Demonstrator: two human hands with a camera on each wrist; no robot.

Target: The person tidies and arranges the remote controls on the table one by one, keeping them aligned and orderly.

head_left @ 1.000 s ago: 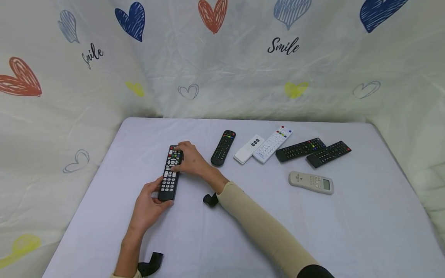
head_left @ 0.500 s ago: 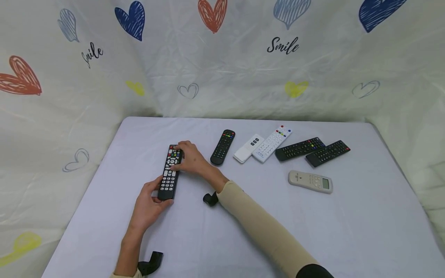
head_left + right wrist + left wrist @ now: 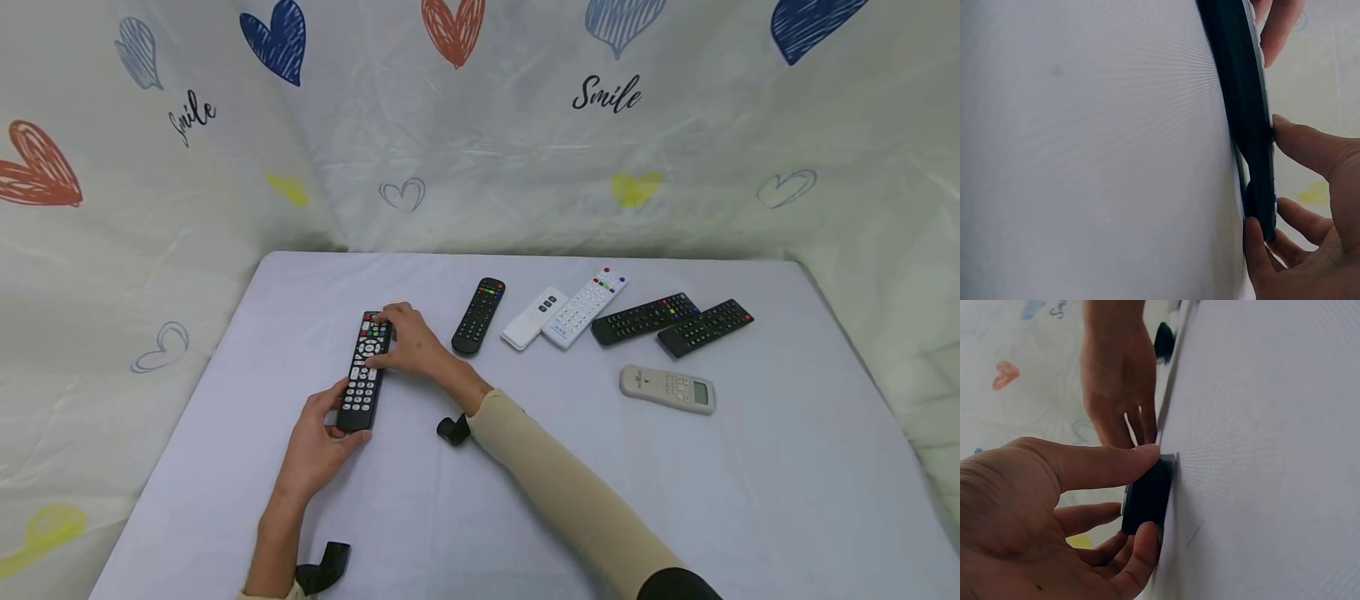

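Observation:
A black remote control (image 3: 362, 390) with white buttons lies lengthwise on the left part of the table. My left hand (image 3: 313, 446) grips its near end, the thumb on one side and the fingers on the other, as the left wrist view shows around the dark end of the remote (image 3: 1149, 495). At the far end, my right hand (image 3: 414, 343) holds the remote with its thumb on the button face and its fingertips at the top edge. In the right wrist view the remote's dark side (image 3: 1235, 81) runs down to those fingers, with a narrow gap beneath its far part.
Right of the hands lies another black remote (image 3: 478, 317). Beyond it are a small white remote (image 3: 534, 318), a larger white remote (image 3: 585, 308) and two overlapping black remotes, left (image 3: 641, 320) and right (image 3: 705, 328). A grey remote with a screen (image 3: 667, 389) lies nearer.
Both hands keep their hold on the black remote control, which stays in nearly the same place. The head view has shifted very slightly.

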